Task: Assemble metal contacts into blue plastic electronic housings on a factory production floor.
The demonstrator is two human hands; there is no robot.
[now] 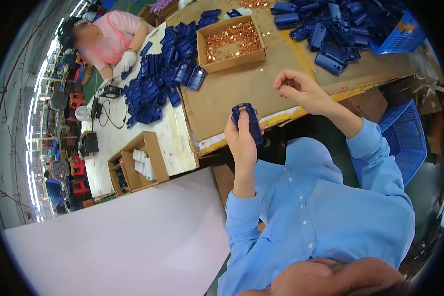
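My left hand (241, 143) is closed round a dark blue plastic housing (255, 129), held upright just off the table's near edge. The thumb presses on the housing's upper part and covers some of its inside. To the right and a little farther off, my right hand (305, 93) is raised over the table edge, its fingers curled in and thumb against them. Whatever those fingers hold, if anything, is too small to make out. Beyond my hands, a shallow cardboard box (238, 64) contains many small copper-coloured metal pieces.
Blue housings lie in a heap (150, 86) at the left and another (330, 29) at the far right, beside a blue basket (404, 37). A second blue basket (409, 138) stands right of me. Across the left table works a person (116, 37). A divided carton (150, 158) sits nearer.
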